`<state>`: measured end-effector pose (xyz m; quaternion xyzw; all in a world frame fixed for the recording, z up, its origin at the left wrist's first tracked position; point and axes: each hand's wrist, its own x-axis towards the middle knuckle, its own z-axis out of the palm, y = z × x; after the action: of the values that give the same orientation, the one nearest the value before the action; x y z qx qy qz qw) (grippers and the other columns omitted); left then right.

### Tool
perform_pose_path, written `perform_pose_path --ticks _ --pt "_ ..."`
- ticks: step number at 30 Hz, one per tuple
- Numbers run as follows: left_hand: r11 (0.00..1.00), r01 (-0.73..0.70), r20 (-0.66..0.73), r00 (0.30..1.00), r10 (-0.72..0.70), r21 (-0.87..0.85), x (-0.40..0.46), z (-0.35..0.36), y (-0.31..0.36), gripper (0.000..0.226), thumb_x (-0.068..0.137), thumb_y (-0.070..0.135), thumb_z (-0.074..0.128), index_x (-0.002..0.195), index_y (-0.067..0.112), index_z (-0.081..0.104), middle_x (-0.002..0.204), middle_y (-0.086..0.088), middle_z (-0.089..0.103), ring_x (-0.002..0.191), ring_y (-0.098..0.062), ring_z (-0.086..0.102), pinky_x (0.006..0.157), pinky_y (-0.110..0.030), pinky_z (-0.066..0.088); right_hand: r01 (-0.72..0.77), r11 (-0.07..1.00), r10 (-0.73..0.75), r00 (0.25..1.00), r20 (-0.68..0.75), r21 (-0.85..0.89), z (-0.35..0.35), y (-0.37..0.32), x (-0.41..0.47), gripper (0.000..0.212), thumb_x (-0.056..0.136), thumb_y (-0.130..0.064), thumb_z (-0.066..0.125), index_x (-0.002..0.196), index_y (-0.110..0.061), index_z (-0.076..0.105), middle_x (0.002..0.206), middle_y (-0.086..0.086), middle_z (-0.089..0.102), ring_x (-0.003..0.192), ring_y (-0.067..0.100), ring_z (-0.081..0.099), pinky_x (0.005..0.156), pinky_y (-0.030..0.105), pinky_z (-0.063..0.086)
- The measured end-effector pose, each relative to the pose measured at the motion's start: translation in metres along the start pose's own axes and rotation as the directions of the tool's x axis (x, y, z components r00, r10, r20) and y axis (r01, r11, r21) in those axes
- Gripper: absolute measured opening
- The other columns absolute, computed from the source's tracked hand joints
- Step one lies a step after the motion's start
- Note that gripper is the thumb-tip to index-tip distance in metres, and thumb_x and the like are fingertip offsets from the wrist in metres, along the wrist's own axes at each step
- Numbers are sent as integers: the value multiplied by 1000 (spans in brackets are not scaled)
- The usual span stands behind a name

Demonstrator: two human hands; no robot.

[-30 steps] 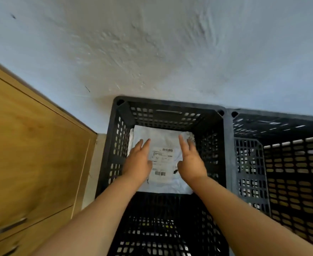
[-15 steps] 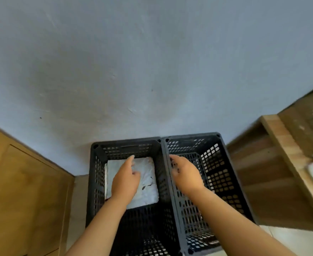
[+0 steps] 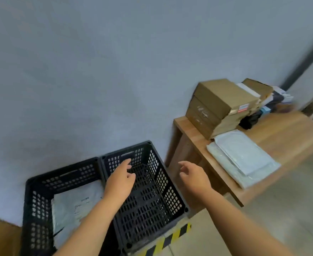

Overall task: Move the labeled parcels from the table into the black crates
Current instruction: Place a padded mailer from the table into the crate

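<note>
Two black crates stand side by side on the floor by the wall. The left crate (image 3: pixel 41 183) holds a white labeled parcel (image 3: pixel 72 206) lying flat. The right crate (image 3: pixel 172 198) shows only its bare slotted bottom. My left hand (image 3: pixel 121 180) hovers over the right crate, fingers relaxed, holding nothing. My right hand (image 3: pixel 194 174) is in the air between the right crate and the wooden table (image 3: pixel 290 133), fingers loosely spread and empty. On the table lie stacked white padded mailers (image 3: pixel 242 156) and brown cardboard boxes (image 3: pixel 218 106).
A grey wall rises behind the crates. Behind the boxes on the table sit more small packages (image 3: pixel 273 100), blurred. Yellow-black hazard tape (image 3: pixel 170 239) marks the floor in front of the crates. A wooden cabinet corner (image 3: pixel 0 237) shows at the lower left.
Both hands let go of the white parcel in the left crate and lifted out. The view swung right, and the table with its parcels came into sight.
</note>
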<state>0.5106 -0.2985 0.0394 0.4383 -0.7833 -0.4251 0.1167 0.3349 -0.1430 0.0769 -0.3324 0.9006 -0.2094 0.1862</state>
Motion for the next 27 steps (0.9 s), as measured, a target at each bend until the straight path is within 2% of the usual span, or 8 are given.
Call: perform_pose_path --ticks 5,8,12,15,19,23,27 --pt "991 -129 72 989 130 -17 -31 92 97 54 96 20 49 146 29 30 136 10 47 91 1 54 69 -19 44 -104 994 107 990 -92 37 -82 114 -31 41 90 -16 53 131 -23 55 112 -3 64 103 14 59 89 28 48" --pt "983 -184 105 977 185 -19 -48 142 149 54 95 22 49 145 27 30 138 8 46 92 0 53 80 -24 46 -166 985 171 976 -135 46 -124 177 -49 40 89 -15 52 128 -24 56 112 -2 64 100 15 59 84 30 50" --pt "974 -222 141 964 225 -38 -69 198 203 54 94 28 52 144 28 32 137 10 46 95 -2 53 80 -24 44 -210 976 217 964 -154 60 -171 249 -67 42 89 -16 51 130 -24 54 111 -4 63 99 15 59 80 28 47" --pt "973 -226 164 959 229 -37 -72 227 227 53 94 30 52 143 29 33 136 11 45 98 -3 53 76 -24 45 -223 970 236 956 -172 94 -193 286 -72 42 89 -14 51 130 -22 55 109 -2 63 97 15 59 80 29 48" --pt "971 -240 184 953 240 -21 -63 261 249 54 91 28 56 141 28 36 134 9 47 97 -6 57 86 -33 51 -233 961 258 948 -184 145 -210 323 -66 40 90 -11 51 129 -19 56 103 -4 59 90 14 56 74 26 44" --pt "977 -213 217 953 210 -12 -40 295 266 56 91 26 56 143 28 34 133 7 49 99 -7 54 89 -33 50 -244 956 272 946 -175 165 -222 351 -49 39 90 -12 50 128 -20 56 108 -2 60 90 12 55 73 25 43" --pt "984 -179 241 956 169 22 -11 332 282 55 92 25 54 143 24 33 138 3 47 109 -13 53 91 -31 46 -255 952 284 941 -181 171 -239 378 -20 39 90 -10 51 128 -18 57 101 -4 57 89 11 54 71 23 41"
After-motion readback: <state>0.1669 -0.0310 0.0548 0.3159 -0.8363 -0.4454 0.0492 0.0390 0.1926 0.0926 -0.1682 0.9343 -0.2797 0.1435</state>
